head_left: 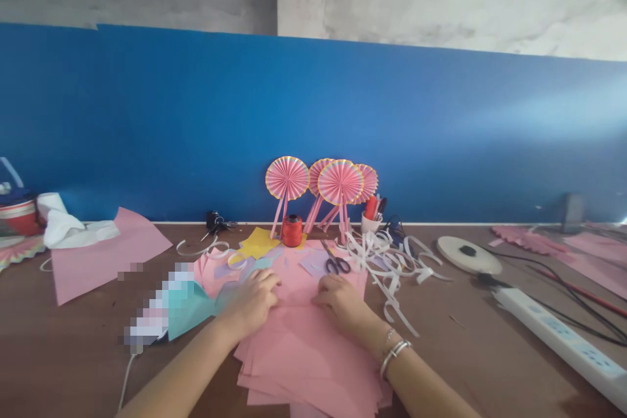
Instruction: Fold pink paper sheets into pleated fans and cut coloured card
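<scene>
A stack of pink paper sheets lies on the table in front of me, its edges fanned unevenly. My left hand has its fingers curled at the left side of the upper sheet. Across from it, my right hand grips the same sheet, thumb and fingers pressed together. A fold or edge runs straight between the two hands. Just beyond the right hand rest dark-handled scissors, on pink paper with lilac scraps. Several round pleated pink paper fans with yellowish rims lean against the blue partition.
Curled white paper strips spread to the right of the scissors. A red thread spool stands before the fans, near a white cup of tools. Farther right are a white disc and a power strip. Teal paper lies left.
</scene>
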Demonstrator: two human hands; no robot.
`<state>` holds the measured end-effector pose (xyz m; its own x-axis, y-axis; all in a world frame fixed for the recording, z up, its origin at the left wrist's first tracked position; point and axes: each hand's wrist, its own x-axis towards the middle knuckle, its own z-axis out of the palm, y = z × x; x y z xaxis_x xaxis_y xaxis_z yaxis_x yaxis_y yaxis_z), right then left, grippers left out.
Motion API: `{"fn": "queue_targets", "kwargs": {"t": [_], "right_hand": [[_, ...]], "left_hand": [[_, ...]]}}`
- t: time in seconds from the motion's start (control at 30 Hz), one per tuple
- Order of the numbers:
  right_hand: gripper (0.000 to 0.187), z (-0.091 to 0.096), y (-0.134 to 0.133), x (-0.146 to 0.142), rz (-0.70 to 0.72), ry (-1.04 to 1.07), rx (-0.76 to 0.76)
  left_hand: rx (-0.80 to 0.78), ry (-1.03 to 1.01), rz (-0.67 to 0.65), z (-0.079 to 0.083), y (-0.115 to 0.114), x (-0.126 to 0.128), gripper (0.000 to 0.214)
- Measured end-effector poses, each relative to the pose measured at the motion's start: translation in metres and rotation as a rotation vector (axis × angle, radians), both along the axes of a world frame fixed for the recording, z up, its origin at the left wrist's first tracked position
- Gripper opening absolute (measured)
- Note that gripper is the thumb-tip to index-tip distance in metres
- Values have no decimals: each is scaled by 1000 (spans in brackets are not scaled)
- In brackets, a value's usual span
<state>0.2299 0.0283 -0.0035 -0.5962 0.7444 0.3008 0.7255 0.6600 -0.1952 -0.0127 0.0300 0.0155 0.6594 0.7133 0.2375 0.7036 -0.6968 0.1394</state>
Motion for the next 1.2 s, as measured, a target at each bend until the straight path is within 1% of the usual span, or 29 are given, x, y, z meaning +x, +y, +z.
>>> {"fn": "queue_targets", "kwargs": {"t": [0.1,0.2,0.3,0.37,0.43,0.47,0.53,0.57,0.63,0.7,0.73,0.77,0.83,0.87,0.93,1.0,1.03,1.07,1.13,1.2], "right_hand": [[28,3,0,9,16,-3,-10],[24,8,-4,11,30,-24,-18],[24,9,-6,9,18,10,-26],[25,8,-6,8,12,126,-67],[24,6,-5,6,2,334,-126],[23,6,-4,6,-7,451,-148],[19,6,-3,4,-22,648,-158],[18,7,-4,3,-24,712,-149],[17,8,-6,-1,-16,769,-112],[18,9,-10,-6,9,745,-66],[18,9,-12,-9,28,709,-43],[18,9,-14,-11,47,664,-22],[19,10,-18,-16,78,554,-1],[19,11,-19,-18,89,501,-2],[20,13,-22,-21,113,409,-22],[22,14,-24,-22,150,329,-29],[23,14,-25,-21,163,300,-7],[23,14,-26,-20,167,282,34],[25,12,-28,-18,134,294,170],[28,12,-30,-16,64,327,331]], "left_hand": [[-12,-11,11,-1,6,-10,40],[-21,-69,22,-6,12,-13,38],[34,-240,108,-11,15,-14,41],[138,-435,213,-12,16,-15,43],[214,-596,312,-12,15,-17,35],[211,-638,341,-11,13,-17,29],[110,-653,345,-10,7,-14,23],[23,-656,332,-9,3,-11,23],[-183,-713,309,-6,-4,0,23],[-425,-863,276,-2,-10,13,29],[-522,-917,252,-1,-12,20,33],[-596,-965,240,-1,-13,26,35],[-644,-1082,269,-2,-13,35,36],[-629,-1128,289,-4,-13,37,35],[-542,-1169,310,-9,-12,38,31],[-410,-1124,327,-13,-10,34,27],[-328,-1081,345,-14,-10,32,24],[-233,-1025,366,-14,-10,28,22],[-11,-871,392,-11,-9,22,19],[190,-668,362,-7,-9,17,22]]}}
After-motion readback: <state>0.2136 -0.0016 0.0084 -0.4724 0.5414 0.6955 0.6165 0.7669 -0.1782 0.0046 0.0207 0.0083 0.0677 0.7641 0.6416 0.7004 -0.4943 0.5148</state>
